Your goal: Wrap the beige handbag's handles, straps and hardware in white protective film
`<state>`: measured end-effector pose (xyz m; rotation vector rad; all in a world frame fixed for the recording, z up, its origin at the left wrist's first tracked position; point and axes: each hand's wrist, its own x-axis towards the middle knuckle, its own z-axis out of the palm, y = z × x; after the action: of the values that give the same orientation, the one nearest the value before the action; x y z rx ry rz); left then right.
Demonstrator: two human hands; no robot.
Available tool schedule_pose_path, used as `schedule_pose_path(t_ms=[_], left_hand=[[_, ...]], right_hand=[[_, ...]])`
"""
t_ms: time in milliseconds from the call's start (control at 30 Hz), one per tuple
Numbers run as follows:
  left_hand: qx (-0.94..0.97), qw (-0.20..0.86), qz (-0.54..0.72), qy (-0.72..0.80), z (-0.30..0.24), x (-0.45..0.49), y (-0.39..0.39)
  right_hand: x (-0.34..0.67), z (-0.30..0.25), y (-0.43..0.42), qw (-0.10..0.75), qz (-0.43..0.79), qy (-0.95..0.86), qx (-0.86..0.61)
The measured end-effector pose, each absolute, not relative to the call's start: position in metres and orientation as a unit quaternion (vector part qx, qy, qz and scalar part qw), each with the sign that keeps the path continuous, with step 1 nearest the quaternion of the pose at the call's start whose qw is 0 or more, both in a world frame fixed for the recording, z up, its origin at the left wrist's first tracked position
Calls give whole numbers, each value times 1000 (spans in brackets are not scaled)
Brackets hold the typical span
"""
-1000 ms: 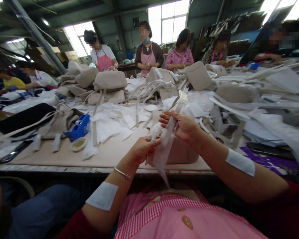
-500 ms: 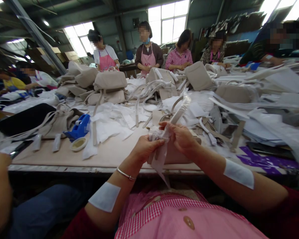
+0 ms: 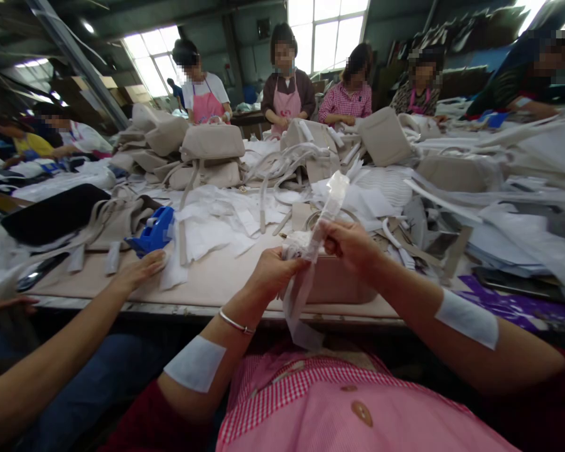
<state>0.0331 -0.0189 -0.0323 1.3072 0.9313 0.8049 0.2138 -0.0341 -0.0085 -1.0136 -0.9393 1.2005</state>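
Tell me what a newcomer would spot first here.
Probably the translucent strip held in the left hand and right hand, by a beige bag at the table's near edge. Next, the blue tape dispenser to the left, just beyond a co-worker's hand. Behind, beige handbags lie heaped across the table.

strip (image 3: 295, 301): translucent whitish
bag below it (image 3: 341, 285): beige-taupe, plain
wearer's apron (image 3: 306, 417): pink, red-and-white gingham band, brown button
wearer's sleeve (image 3: 539, 392): dark red
forearm patch (image 3: 196, 364): pale blue-white
bracelet (image 3: 234, 322): silver
tape dispenser (image 3: 154, 233): bright blue
tabletop (image 3: 230, 270): pale peach-beige
loose sheets (image 3: 207, 229): white
crumpled plastic (image 3: 513, 304): purple, white marks
phone (image 3: 518, 284): black
co-worker's shirt (image 3: 343, 103): pink-and-white check
co-worker's striped apron (image 3: 287, 100): pink, pale stripes
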Motion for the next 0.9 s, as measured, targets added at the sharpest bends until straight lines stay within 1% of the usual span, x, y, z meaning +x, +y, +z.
schedule_pose_path(t_ms=[67,167,267,333,433,467,600,667,700,833,900], left_hand=[[573,621,347,407,-34,31,-18],[568,620,356,407,-35,34,-18],[568,622,366,396,-35,36,-17],[579,620,358,391,-36,35,-17],[585,612,349,401,-37,32,-17],[579,612,354,406,-37,31,-17],[557,620,379,403,-37,32,-19],[562,627,366,396,-36,33,-21],[566,629,356,396,-36,33,-23],[580,620,342,403,-32,30,-27],[584,612,346,406,-31,27,-25]], right_hand=[[224,0,-24,633,538,-364,-421],[222,4,-18,659,497,-370,-426],[205,-7,-29,635,461,-416,-460],[200,-14,-36,630,466,-416,-462],[207,-13,-39,664,494,-382,-412],[211,-11,-39,661,506,-383,-400],[210,-7,-40,564,530,-457,-438],[208,-8,-37,554,511,-463,-468],[210,-8,-32,573,496,-444,-478],[234,-3,-4,694,436,-308,-483],[243,-1,2,705,447,-299,-463]])
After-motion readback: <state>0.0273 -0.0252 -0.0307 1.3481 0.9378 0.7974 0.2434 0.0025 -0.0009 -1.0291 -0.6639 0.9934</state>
